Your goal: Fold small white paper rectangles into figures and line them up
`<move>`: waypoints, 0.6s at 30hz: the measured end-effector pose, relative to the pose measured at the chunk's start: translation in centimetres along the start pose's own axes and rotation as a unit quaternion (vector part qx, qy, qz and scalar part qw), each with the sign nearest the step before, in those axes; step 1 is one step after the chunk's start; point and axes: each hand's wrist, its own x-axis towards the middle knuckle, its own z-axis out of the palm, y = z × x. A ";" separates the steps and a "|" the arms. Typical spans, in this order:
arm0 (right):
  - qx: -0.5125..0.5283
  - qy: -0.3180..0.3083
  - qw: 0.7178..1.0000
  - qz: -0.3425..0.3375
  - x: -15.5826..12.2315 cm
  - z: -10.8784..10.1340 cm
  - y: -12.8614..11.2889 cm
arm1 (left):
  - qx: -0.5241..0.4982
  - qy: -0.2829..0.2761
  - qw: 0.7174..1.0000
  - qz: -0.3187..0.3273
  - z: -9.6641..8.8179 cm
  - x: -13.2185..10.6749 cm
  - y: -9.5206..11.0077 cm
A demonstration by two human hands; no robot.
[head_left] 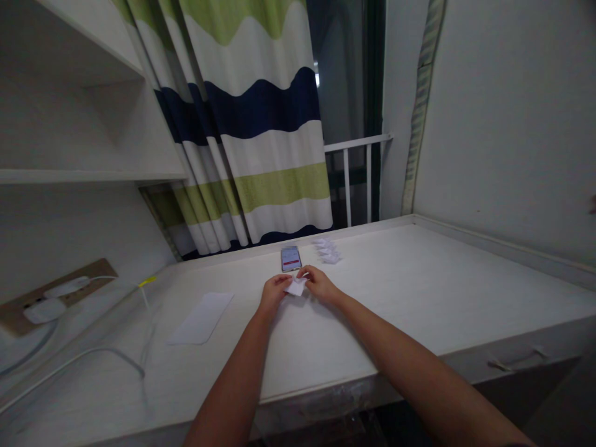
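Between my two hands is a small piece of folded white paper (295, 287), held just above the desk. My left hand (274, 293) pinches its left edge. On the other side, the fingers of my right hand (320, 284) are closed on its upper right part. A phone (291, 258) with a lit screen lies just beyond my hands. Several small folded white paper pieces (328, 249) stand in a row to the right of the phone. White paper sheets (202, 318) lie flat to the left of my left arm.
The white desk (419, 279) has a raised rim at its back and right. At left are a power strip with plugged-in chargers (56, 301) and a white cable (102, 351). A striped curtain (274, 112) hangs behind the desk; a shelf (88, 176) juts out at upper left.
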 end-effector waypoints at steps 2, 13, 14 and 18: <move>-0.008 0.002 1.000 0.004 -0.1 -0.1 -0.3 | 0.010 -0.001 1.000 0.005 0.0 -0.1 0.1; -0.073 -0.025 0.997 0.023 -0.2 -0.2 -0.1 | 0.074 -0.015 0.996 0.049 0.1 0.4 -0.3; -0.073 -0.026 0.997 0.021 -0.2 -0.2 -0.2 | 0.081 -0.016 0.995 0.056 0.0 0.5 -0.4; -0.091 -0.022 0.995 0.025 -0.4 -0.3 -0.6 | 0.103 -0.019 0.992 0.067 -0.1 0.7 -0.7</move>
